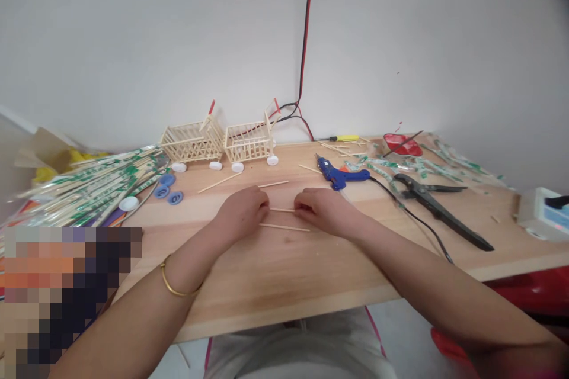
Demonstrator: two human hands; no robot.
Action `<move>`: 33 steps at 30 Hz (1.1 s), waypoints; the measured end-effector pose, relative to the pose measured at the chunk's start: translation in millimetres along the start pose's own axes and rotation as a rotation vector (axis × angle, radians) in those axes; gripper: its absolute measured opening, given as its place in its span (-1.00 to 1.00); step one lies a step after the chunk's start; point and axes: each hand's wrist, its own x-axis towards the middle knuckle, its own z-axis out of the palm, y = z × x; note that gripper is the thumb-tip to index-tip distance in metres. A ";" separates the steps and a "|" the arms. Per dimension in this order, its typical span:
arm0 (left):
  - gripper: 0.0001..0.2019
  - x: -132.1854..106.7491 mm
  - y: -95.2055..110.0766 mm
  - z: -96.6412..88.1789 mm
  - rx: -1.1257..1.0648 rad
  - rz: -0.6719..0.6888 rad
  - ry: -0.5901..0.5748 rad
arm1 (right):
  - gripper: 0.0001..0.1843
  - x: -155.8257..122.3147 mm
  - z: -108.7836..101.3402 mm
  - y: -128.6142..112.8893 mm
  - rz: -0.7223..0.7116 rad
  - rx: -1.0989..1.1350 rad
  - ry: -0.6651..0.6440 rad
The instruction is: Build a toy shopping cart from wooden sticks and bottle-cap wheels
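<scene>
A short, thin wooden stick [282, 209] spans the gap between my two hands, low over the tabletop. My left hand [243, 211] has its fingers closed on one end, and my right hand [326, 210] pinches the other. A second wooden stick [285, 227] lies just in front, its left end by my left hand. Behind my left hand lies another stick [274, 184]. To the right rests a blue glue gun [340, 174], nozzle toward the back left. Two small carts made of sticks [191, 142] with white wheels stand at the back left. My fingertips are partly hidden.
Bundles of wrapped sticks [102, 186] and blue bottle caps [162, 190] lie at left. Black-handled cutters [444, 216], torn wrappers [433, 169] and a yellow-handled tool [347, 138] lie at right. A white box [544, 213] stands by the right edge. The glue gun's cord [422, 219] trails forward.
</scene>
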 end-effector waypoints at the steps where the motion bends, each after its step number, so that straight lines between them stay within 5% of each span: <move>1: -0.81 -0.5 -1.7 -3.5 -0.020 -0.013 0.001 | -0.86 -0.2 0.9 2.0 0.002 0.007 0.007; 9: -0.87 -7.8 -11.8 -23.1 -0.189 0.009 -0.222 | -0.85 -0.7 1.5 5.7 -0.005 0.013 0.025; 16: -0.81 -6.9 -6.6 -19.0 -0.130 0.097 -0.214 | -0.85 1.4 1.5 3.8 0.001 -0.005 0.033; 28: -0.89 -8.6 -2.9 -25.3 -0.162 -0.019 -0.273 | -0.89 0.7 2.7 7.4 -0.010 0.030 0.085; 31: -0.90 -6.1 -11.6 -25.2 -0.204 -0.066 -0.209 | -0.89 0.2 2.2 12.2 -0.019 0.065 0.158; 33: -0.87 -2.2 -20.9 -22.0 -0.169 -0.096 -0.044 | -0.89 0.6 2.2 16.1 -0.014 0.091 0.211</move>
